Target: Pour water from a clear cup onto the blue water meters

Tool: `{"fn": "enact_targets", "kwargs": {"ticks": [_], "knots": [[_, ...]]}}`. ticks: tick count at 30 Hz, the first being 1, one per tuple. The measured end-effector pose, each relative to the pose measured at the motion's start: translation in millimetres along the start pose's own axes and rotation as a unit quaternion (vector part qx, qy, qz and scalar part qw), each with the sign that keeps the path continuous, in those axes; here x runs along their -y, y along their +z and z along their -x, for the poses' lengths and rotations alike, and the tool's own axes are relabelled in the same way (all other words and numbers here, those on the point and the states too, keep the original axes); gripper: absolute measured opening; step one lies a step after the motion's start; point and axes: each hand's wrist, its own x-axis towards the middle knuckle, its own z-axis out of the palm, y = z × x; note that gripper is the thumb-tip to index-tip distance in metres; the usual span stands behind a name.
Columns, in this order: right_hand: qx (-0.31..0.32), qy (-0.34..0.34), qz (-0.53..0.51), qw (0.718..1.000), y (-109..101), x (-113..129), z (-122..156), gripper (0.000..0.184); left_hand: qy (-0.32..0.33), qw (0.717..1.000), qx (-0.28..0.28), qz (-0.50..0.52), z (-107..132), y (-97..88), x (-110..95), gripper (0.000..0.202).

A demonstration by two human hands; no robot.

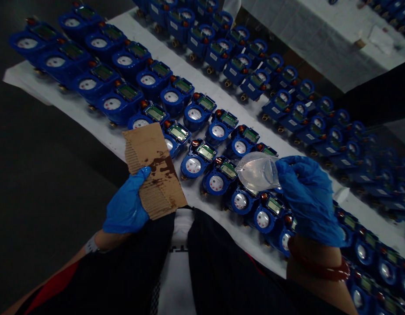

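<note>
My left hand [128,205], in a blue glove, is closed on a torn piece of corrugated cardboard [156,148] with its thumb on the upper face. Dark brown wet-looking smears mark the cardboard. Also gloved in blue, my right hand [307,197] grips a clear plastic bag [256,169] by its narrowed end; its contents look clear or whitish. The bag is above the near rows of blue water meters, hiding parts of some. Close to it is a water meter [217,181] with a round dial and an exposed green circuit board with a display.
Many blue meters stand in rows on the white-covered table [218,94]. A farther row [233,70] has brass fittings and white labels. Behind is another white-covered table [320,26]. A dark sleeve-like shape [379,87] crosses at the right.
</note>
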Motion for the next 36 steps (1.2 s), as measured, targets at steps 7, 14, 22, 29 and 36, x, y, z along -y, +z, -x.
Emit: {"fn": "enact_targets", "kwargs": {"ticks": [7, 14, 22, 29, 36], "knots": [[-0.012, 0.015, -0.024, 1.000, -4, -4, 4, 0.022, -0.015, 1.000, -0.014, -0.005, 7, 10.2, -1, 0.032], [-0.012, 0.015, -0.012, 1.000, -5, -9, 5, 0.022, 0.000, 1.000, -0.015, -0.014, 7, 12.9, 0, 0.031], [-0.019, 0.031, -0.029, 0.999, -7, -6, 9, 0.028, -0.021, 1.000, -0.020, 0.004, 17, 24.2, -3, 0.037], [-0.022, 0.035, -0.027, 0.999, -10, -11, 12, 0.024, -0.008, 1.000, -0.008, -0.001, 12, 22.7, -2, 0.038], [-0.016, 0.028, -0.011, 0.999, -13, -11, 12, 0.027, -0.004, 1.000, -0.009, -0.020, 15, 26.6, -1, 0.034]]}}
